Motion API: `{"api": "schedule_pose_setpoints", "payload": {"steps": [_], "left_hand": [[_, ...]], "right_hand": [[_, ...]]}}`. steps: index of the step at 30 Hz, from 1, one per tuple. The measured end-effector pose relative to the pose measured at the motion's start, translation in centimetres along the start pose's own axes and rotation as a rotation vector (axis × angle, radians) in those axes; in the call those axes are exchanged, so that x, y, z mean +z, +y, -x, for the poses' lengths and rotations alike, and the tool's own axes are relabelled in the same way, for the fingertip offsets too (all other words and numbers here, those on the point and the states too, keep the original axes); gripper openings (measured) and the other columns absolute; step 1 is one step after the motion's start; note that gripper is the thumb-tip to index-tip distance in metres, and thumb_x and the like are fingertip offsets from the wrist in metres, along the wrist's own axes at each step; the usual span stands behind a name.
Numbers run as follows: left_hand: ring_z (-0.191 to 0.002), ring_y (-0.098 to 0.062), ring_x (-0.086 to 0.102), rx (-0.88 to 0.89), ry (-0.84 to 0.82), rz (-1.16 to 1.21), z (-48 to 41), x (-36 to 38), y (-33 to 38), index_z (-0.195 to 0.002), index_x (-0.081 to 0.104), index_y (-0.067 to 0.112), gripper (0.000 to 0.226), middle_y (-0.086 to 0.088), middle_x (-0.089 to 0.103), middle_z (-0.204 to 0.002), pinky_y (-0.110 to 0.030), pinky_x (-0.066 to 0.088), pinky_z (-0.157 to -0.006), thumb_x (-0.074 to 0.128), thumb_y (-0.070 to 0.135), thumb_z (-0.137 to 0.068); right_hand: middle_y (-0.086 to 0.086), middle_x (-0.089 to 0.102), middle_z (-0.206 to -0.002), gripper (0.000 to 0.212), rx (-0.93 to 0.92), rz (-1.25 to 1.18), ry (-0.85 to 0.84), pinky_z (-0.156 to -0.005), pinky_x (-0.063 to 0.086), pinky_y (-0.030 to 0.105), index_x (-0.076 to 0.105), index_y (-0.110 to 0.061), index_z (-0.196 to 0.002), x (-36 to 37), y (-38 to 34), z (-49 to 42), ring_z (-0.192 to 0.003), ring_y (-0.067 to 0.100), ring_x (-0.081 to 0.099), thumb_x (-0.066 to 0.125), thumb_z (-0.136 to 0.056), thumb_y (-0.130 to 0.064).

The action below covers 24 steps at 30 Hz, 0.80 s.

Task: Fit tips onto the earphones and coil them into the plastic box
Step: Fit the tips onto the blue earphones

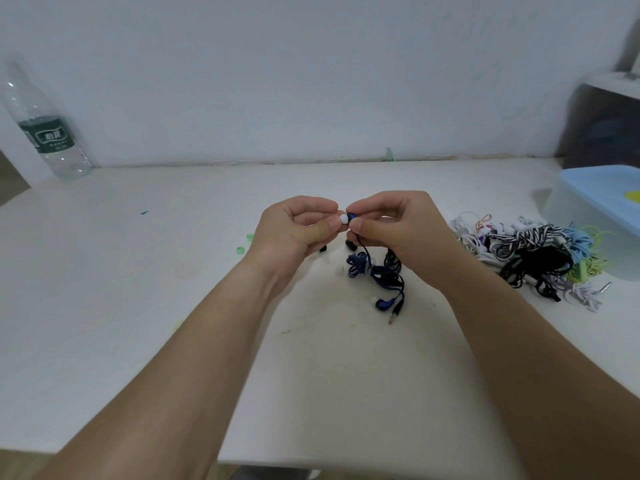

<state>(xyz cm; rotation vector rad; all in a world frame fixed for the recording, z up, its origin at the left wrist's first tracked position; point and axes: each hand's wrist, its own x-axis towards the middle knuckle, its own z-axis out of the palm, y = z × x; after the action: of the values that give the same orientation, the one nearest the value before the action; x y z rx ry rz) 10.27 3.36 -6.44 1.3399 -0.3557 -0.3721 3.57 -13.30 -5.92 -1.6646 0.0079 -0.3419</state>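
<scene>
Two bare hands meet above the middle of a white surface. The left hand has its grip pinched on a white tip, thumb and forefinger together around it. The right hand has its grip clamped on a blue earbud, which touches the tip. From the earbud a blue cable hangs to a loose bundle on the surface at 6 o'clock of the hands. There lie the second earbud and the jack plug. At 3 o'clock is a tangled pile of earphones, and just past it the plastic box with a blue lid. Small green tips lie at 9 o'clock of the left hand. A water bottle stands at 10 o'clock by the wall.
</scene>
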Motion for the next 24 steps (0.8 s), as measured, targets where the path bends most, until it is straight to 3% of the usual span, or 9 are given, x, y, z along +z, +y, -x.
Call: {"api": "schedule_pose_setpoints", "payload": {"steps": [6, 10, 13, 16, 18, 21, 24], "left_hand": [[-0.087, -0.019, 0.076, -0.009, -0.010, 0.016, 0.0, 0.0, 0.1, -0.096, 0.067, 0.009, 0.017, -0.007, 0.078, -0.090, -0.020, 0.056, -0.073, 0.071, -0.003, -0.086], [-0.089, -0.020, 0.075, 0.028, -0.033, -0.004, 0.0, -0.1, 0.2, -0.098, 0.069, 0.009, 0.016, -0.008, 0.077, -0.090, -0.022, 0.056, -0.078, 0.069, -0.003, -0.088], [-0.088, -0.019, 0.073, 0.084, -0.044, -0.068, 0.2, 0.1, 0.2, -0.099, 0.072, 0.009, 0.012, -0.009, 0.075, -0.090, -0.024, 0.056, -0.083, 0.069, 0.001, -0.090], [-0.091, -0.020, 0.072, 0.131, -0.021, -0.202, 0.4, 0.6, 0.2, -0.098, 0.074, 0.013, 0.013, -0.005, 0.075, -0.092, -0.030, 0.057, -0.085, 0.075, 0.008, -0.086], [-0.092, -0.021, 0.073, 0.141, 0.010, -0.271, 0.4, 0.9, 0.4, -0.094, 0.075, 0.016, 0.012, -0.004, 0.076, -0.092, -0.033, 0.055, -0.084, 0.077, 0.009, -0.085], [-0.095, -0.025, 0.073, 0.123, 0.037, -0.301, 0.5, 1.1, 0.9, -0.091, 0.075, 0.016, 0.012, -0.004, 0.076, -0.095, -0.040, 0.057, -0.093, 0.078, 0.009, -0.083], [-0.089, -0.022, 0.074, 0.115, 0.028, -0.367, 0.6, 1.2, 1.4, -0.092, 0.076, 0.017, 0.012, 0.003, 0.075, -0.092, -0.043, 0.057, -0.095, 0.076, 0.009, -0.083]], "right_hand": [[0.013, 0.075, -0.079, 0.014, 0.002, 0.005, 0.020, -0.084, 0.061, 0.042, 0.072, 0.001, -0.100, 0.0, -0.1, 0.0, -0.075, 0.026, 0.074, 0.069, -0.087, 0.006], [0.011, 0.076, -0.085, 0.014, 0.033, 0.010, 0.015, -0.079, 0.062, 0.036, 0.073, -0.004, -0.101, 0.1, -0.1, 0.1, -0.076, 0.023, 0.073, 0.071, -0.088, -0.001], [0.001, 0.075, -0.079, 0.011, 0.025, 0.083, 0.037, -0.072, 0.060, 0.029, 0.076, -0.012, -0.096, -0.1, -0.3, 0.1, -0.075, 0.017, 0.070, 0.075, -0.086, -0.007], [0.001, 0.076, -0.078, 0.013, 0.027, 0.137, 0.033, -0.070, 0.058, 0.027, 0.075, -0.015, -0.096, -0.5, -0.6, 0.0, -0.073, 0.013, 0.070, 0.077, -0.084, -0.009], [0.001, 0.077, -0.079, 0.014, 0.042, 0.233, 0.005, -0.072, 0.057, 0.031, 0.074, -0.016, -0.099, -1.2, -1.1, 0.0, -0.074, 0.015, 0.071, 0.077, -0.085, -0.013], [-0.003, 0.076, -0.080, 0.006, 0.078, 0.536, -0.027, -0.072, 0.056, 0.036, 0.074, -0.024, -0.092, -2.9, -2.8, 0.0, -0.074, 0.015, 0.071, 0.073, -0.088, -0.029], [-0.006, 0.071, -0.072, 0.017, 0.170, 0.833, -0.148, -0.060, 0.049, 0.026, 0.074, -0.026, -0.082, -3.3, -4.5, 0.3, -0.062, 0.009, 0.062, 0.078, -0.079, -0.043]]}}
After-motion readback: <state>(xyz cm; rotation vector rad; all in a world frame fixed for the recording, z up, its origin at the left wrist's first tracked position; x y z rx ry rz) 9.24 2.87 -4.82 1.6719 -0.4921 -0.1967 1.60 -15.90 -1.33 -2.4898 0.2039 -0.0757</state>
